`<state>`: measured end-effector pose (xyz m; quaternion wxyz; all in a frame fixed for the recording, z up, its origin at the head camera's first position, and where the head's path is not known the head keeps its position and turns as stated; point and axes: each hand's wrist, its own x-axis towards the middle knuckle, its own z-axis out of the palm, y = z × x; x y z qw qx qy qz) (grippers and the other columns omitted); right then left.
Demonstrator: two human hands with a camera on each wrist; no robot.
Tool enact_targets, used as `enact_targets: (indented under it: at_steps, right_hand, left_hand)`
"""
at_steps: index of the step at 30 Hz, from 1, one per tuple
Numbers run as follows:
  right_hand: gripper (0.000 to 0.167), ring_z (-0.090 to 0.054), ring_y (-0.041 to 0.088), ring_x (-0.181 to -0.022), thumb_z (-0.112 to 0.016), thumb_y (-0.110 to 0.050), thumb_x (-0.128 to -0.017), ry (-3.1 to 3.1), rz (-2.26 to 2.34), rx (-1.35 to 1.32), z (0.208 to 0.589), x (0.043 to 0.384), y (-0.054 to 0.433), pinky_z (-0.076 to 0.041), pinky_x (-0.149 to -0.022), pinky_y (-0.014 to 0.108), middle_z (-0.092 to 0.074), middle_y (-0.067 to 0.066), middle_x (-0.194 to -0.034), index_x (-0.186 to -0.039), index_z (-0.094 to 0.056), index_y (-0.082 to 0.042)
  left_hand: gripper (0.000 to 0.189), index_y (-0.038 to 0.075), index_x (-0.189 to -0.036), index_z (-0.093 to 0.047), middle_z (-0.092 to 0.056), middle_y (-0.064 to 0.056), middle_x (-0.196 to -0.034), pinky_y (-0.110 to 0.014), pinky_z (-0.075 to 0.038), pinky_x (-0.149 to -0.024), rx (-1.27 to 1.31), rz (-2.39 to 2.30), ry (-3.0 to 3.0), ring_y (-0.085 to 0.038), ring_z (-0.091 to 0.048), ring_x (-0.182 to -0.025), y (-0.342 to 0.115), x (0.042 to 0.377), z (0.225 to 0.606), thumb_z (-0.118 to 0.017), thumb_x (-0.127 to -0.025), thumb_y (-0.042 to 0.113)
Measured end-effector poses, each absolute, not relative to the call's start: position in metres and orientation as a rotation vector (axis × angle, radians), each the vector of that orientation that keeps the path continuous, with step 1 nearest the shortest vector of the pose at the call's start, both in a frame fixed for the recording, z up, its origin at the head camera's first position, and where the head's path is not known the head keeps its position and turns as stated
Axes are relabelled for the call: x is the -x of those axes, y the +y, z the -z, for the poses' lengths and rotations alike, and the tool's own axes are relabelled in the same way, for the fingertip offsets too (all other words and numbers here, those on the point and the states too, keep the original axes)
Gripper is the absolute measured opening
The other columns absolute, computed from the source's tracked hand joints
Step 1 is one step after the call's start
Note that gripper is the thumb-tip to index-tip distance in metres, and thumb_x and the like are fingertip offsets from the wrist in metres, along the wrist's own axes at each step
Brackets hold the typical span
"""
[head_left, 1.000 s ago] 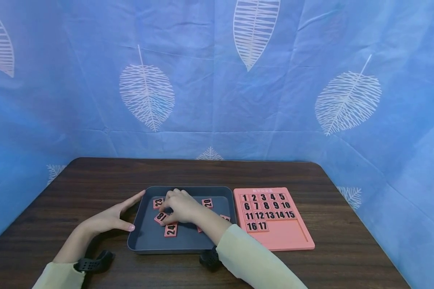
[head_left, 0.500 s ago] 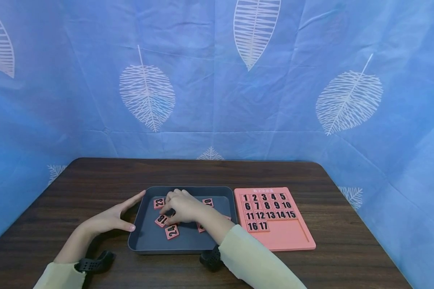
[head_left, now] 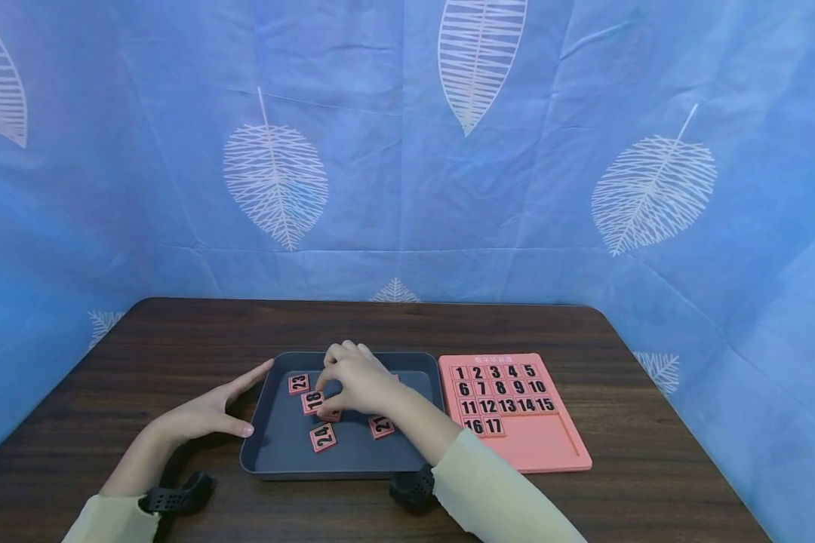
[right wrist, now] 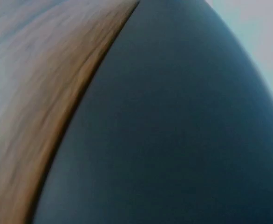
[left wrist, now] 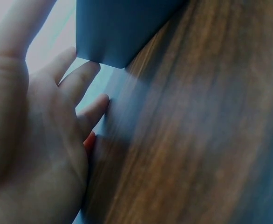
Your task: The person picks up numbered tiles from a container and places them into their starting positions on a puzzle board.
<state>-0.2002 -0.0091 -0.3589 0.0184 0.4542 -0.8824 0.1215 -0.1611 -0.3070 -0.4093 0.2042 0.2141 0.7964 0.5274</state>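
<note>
Blue cloth (head_left: 176, 188) printed with white leaf shapes (head_left: 276, 185) hangs behind and beside a dark wood table (head_left: 95, 452). At the left, a pale sleeve (head_left: 112, 519) and a black wristband (head_left: 179, 494) lead to the left hand (head_left: 207, 411), its fingers stretched and spread, thumb and forefinger touching the left side of a dark grey tray (head_left: 278, 449); it has hold of no tile. Seen from the left wrist, fingertips meet the tray's outer edge.

Inside the tray, from the left, lie the tile numbered 23 (head_left: 299, 384), then tile 18 (head_left: 311, 403), then tile 24 (head_left: 322, 437) nearer the person. Tile 18 sits between the bent forefinger and thumb of the right hand (head_left: 361, 381), which pinch it; whether it is off the tray floor I cannot tell. Another tile (head_left: 334, 416) shows partly under the thumb. Farther right is a tile (head_left: 382, 427) with its number half covered by the right wrist.

Right of the tray, just beside it, lies a pink board (head_left: 543, 445) with number tiles (head_left: 499, 388) 1 to 17 set in rows.
</note>
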Motion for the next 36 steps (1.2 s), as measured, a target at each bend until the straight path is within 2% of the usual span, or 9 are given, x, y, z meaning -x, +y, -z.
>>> enact_targets:
  at_steps: [4,13,27,36]
  right_hand:
    - [0.031,-0.034,0.010,-0.082,-0.076,-0.049,-0.076,-2.688,-0.426,-1.342,0.358,0.198,0.006,-0.028,-0.073,0.027,-0.044,-0.010,-0.094,-0.097,-0.077,-0.027]
    - [0.030,-0.032,0.013,-0.084,-0.081,-0.048,-0.071,-2.656,-0.552,-1.145,0.352,0.187,0.041,-0.027,-0.075,0.033,-0.034,-0.008,-0.088,-0.089,-0.077,-0.024]
    - [0.029,-0.031,0.016,-0.082,-0.086,-0.045,-0.064,-2.564,-0.597,-0.915,0.346,0.163,0.098,-0.024,-0.071,0.035,-0.036,-0.006,-0.089,-0.079,-0.073,-0.024]
    - [0.028,-0.036,0.016,-0.082,-0.090,-0.041,-0.060,-2.603,-0.616,-0.718,0.361,0.151,0.137,-0.029,-0.073,0.037,-0.038,-0.009,-0.085,-0.071,-0.070,-0.024]
  left_hand:
    - [0.097,0.022,-0.156,-0.007,-0.002,-0.020,-0.158,-0.077,-0.010,-0.095,-0.597,-1.470,2.242,-0.049,0.000,-0.139,-0.307,0.161,0.410,-0.072,-0.084,0.020]
    - [0.097,0.020,-0.156,-0.007,-0.001,-0.020,-0.158,-0.078,-0.008,-0.094,-0.609,-1.492,2.228,-0.049,0.002,-0.139,-0.308,0.160,0.409,-0.072,-0.084,0.019]
    - [0.097,0.020,-0.156,-0.006,-0.001,-0.020,-0.158,-0.078,-0.007,-0.094,-0.606,-1.494,2.220,-0.049,0.002,-0.139,-0.307,0.161,0.409,-0.071,-0.085,0.019]
    - [0.097,0.020,-0.156,-0.005,0.000,-0.020,-0.158,-0.078,-0.007,-0.094,-0.601,-1.491,2.218,-0.049,0.003,-0.139,-0.307,0.161,0.408,-0.071,-0.085,0.019]
